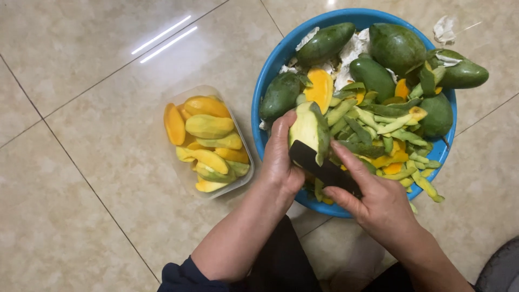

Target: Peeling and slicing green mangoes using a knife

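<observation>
My left hand (280, 157) grips a partly peeled green mango (309, 128) over the near rim of a blue basin (268, 65). The mango's pale flesh is bare on the left side and green skin still hangs on the right. My right hand (378, 203) holds a black-bladed knife (319, 165) whose blade lies against the mango's lower end. The basin holds several whole green mangoes (394, 46), a heap of green peel strips (389, 130) and some orange flesh pieces (320, 86).
A clear plastic tub (238, 116) left of the basin is heaped with yellow-orange mango slices (208, 127). Everything sits on a glossy beige tiled floor (97, 135). White paper scraps (445, 28) lie at the basin's far edge. A dark object (500, 270) shows at the bottom right.
</observation>
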